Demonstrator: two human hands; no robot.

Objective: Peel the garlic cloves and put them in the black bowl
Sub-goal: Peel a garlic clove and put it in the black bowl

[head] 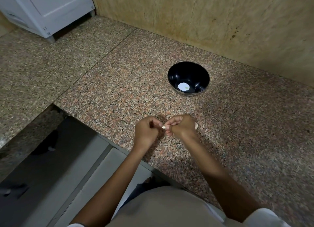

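One garlic clove (164, 127) is showing only as a pale tip near the counter's (119, 90) front edge. The left hand (146, 131) and right hand (181, 126) are both pinching it with curled fingers, hiding its long axis. One black bowl (177, 73) is sitting well apart, toward the back edge.

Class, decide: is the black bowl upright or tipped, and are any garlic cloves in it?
The black bowl stands upright on the counter. No clove shows inside, only a flat white patch at its bottom.
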